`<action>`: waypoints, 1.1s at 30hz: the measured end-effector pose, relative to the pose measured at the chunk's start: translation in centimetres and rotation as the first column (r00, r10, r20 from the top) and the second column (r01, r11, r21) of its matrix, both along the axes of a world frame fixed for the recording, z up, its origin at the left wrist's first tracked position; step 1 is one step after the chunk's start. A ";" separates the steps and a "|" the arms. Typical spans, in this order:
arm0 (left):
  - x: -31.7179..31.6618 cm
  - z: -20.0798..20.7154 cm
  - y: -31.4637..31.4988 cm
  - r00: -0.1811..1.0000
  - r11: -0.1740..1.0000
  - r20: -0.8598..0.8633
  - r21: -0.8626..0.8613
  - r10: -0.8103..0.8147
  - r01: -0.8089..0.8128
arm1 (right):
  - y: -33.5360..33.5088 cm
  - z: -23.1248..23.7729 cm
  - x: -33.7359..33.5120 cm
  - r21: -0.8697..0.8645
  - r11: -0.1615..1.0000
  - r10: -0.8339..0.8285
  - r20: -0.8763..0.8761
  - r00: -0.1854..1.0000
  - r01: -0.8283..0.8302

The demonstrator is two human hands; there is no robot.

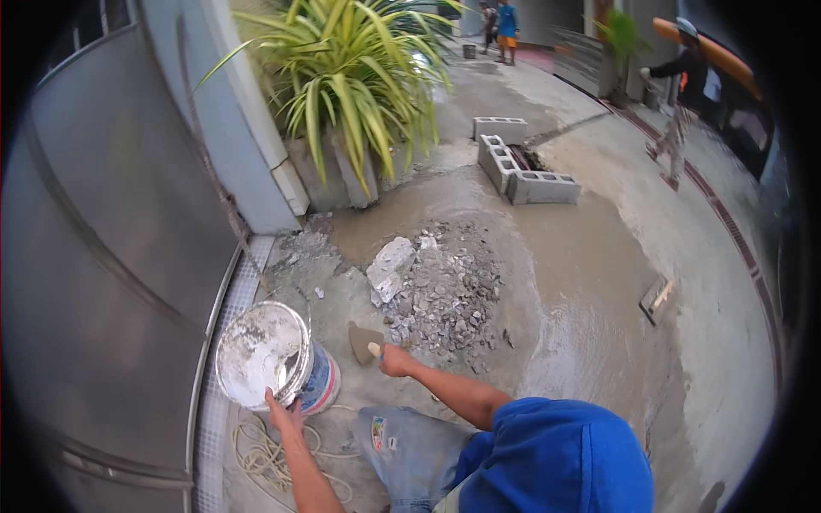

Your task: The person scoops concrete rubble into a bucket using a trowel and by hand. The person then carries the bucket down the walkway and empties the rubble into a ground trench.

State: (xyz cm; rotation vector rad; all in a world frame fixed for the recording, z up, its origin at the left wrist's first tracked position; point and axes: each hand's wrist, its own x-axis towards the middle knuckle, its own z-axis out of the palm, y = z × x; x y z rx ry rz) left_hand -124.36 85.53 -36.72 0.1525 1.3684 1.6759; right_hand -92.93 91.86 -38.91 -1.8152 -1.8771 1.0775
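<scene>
blue cap [556, 457] hides the body (both hands busy): left hand [282, 415] grips bucket [261, 355], right hand [393, 359] clasps trowel [363, 342].

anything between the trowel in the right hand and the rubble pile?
Nothing visible. The right hand holds the trowel over bare wet cement, just left of the rubble pile. The bucket gripped by the left hand sits off to the other side.
</scene>
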 end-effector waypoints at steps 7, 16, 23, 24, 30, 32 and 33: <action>2.0 12.7 -8.2 0.368 0.865 -0.783 -0.450 -0.501 0.221 | 2.7 -10.0 8.1 0.132 0.952 -0.247 -0.203 0.947 0.277; 5.8 20.7 -24.2 0.085 0.717 -0.722 -0.653 -0.687 0.243 | -8.4 12.6 -0.9 0.473 0.879 0.158 -0.407 0.900 0.060; 10.7 22.9 -25.7 -0.203 0.661 -0.703 -0.710 -0.681 0.242 | -13.3 17.3 -13.3 0.493 0.827 0.476 -0.356 0.804 -0.271; 10.7 22.9 -25.8 -0.174 0.665 -0.705 -0.708 -0.688 0.236 | -13.7 16.3 -15.3 0.438 0.820 0.539 -0.379 0.752 -0.368; 9.3 24.2 -26.6 -0.310 0.633 -0.622 -0.770 -0.720 0.075 | -11.4 6.6 -30.3 0.249 0.693 0.713 -0.376 0.591 -0.677; 8.2 25.0 -26.5 -0.298 0.601 -0.582 -0.799 -0.757 0.032 | -10.6 3.6 -35.3 0.182 0.687 0.712 -0.361 0.602 -0.704; 7.9 25.6 -27.2 -0.283 0.567 -0.542 -0.824 -0.791 -0.006 | -11.5 2.7 -38.3 0.144 0.669 0.722 -0.356 0.593 -0.729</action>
